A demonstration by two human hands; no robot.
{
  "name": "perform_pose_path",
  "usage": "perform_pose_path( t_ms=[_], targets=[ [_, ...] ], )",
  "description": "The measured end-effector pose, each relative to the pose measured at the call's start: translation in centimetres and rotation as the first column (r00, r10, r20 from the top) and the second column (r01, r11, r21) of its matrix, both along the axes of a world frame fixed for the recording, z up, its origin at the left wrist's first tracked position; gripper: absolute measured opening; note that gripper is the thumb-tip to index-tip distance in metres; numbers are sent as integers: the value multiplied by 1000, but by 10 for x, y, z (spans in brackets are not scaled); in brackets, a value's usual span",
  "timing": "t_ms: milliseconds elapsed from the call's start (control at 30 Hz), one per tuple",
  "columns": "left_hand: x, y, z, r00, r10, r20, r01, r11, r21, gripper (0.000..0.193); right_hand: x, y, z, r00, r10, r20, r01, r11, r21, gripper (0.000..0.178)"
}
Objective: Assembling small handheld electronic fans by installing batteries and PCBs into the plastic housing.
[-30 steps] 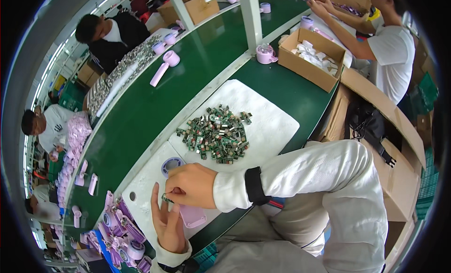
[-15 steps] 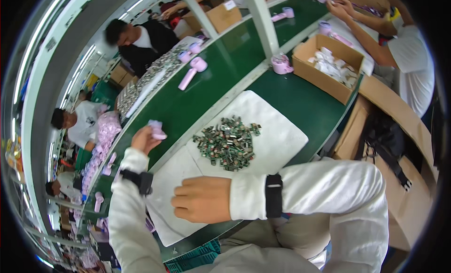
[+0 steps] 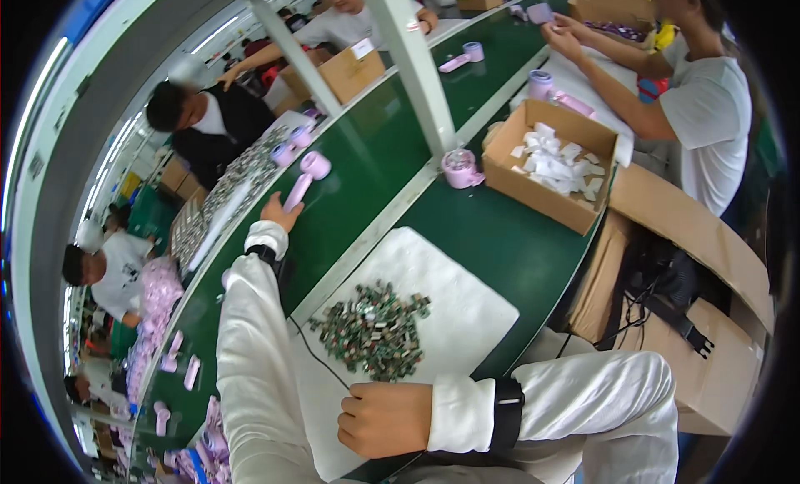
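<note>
My left hand [image 3: 280,212] reaches out over the green conveyor belt [image 3: 350,163], its fingers and thumb closed round the handle end of a pink handheld fan [image 3: 310,172] with a round head. My right hand [image 3: 385,419] is low over the near part of a white mat [image 3: 454,292], fingers curled; whatever they may hold is hidden underneath. Beyond it on the mat lies a heap of small green circuit boards [image 3: 373,330]. A thin dark cable [image 3: 315,356] crosses the mat towards my right hand.
A pink cup-shaped part [image 3: 461,169] stands by a white post [image 3: 408,76]. Right of it is a cardboard box [image 3: 542,201] of white pieces. An open carton [image 3: 692,334] holds black straps. Co-workers sit across and to the right. More pink parts [image 3: 162,417] lie at left.
My left hand has let go of a small pink-lilac part and moved forward to the fan's handle. The view has shifted. My right hand remains curled over the mat.
</note>
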State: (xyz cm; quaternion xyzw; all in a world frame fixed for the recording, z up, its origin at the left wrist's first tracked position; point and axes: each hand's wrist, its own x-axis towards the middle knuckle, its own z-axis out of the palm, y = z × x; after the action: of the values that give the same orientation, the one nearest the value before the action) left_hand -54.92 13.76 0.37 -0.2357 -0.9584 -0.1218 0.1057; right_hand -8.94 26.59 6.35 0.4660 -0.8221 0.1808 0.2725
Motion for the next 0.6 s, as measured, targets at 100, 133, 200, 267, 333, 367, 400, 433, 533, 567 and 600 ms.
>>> perform_pose_path(
  t_ms=[100, 133, 200, 267, 333, 367, 400, 433, 533, 567, 600],
  targets=[
    [-21, 8, -16, 999, 41, -31, -42, 999, -22, 74, -11, 14, 8, 998, -71, -1, 71, 997, -16, 12],
    [-22, 16, -19, 999, 36, -24, -37, 998, -43, 70, -16, 17, 6, 996, -87, 11, 87, 996, -2, 12],
    [-21, 39, -22, 999, -3, -48, -2, 995, -95, 62, -24, 21, 4, 993, -118, 15, 117, 993, 10, 12],
    [-14, 59, -16, 991, -56, -124, 27, 974, -224, 51, -28, 25, 3, 991, -136, 22, 135, 991, 25, 12],
    [-30, 25, -11, 981, -72, -178, 47, 990, -136, 45, -33, 20, 5, 995, -101, 10, 101, 995, 22, 12],
    [-34, 18, -5, 965, -119, -234, 112, 993, -44, 41, -36, 19, 3, 996, -93, 2, 93, 995, 25, 12],
    [-34, 4, 4, 941, -158, -299, 179, 983, 42, 40, -38, 17, -1, 997, -71, -14, 71, 997, 25, 12],
    [-25, -23, 12, 938, -133, -319, 153, 987, 39, 40, -40, 14, -6, 998, -56, -16, 56, 998, 6, 11],
    [55, -54, 42, 944, -196, 266, 43, 871, 489, 36, -46, 22, -13, 996, -77, -35, 76, 997, -25, 12],
    [77, -78, 51, 923, -236, 305, 28, 831, 556, 34, -46, 24, -8, 996, -87, -32, 86, 996, -30, 13],
    [104, -88, 62, 905, -232, 356, -33, 798, 602, 33, -43, 28, -5, 994, -109, -23, 108, 993, -38, 14]
  ],
)
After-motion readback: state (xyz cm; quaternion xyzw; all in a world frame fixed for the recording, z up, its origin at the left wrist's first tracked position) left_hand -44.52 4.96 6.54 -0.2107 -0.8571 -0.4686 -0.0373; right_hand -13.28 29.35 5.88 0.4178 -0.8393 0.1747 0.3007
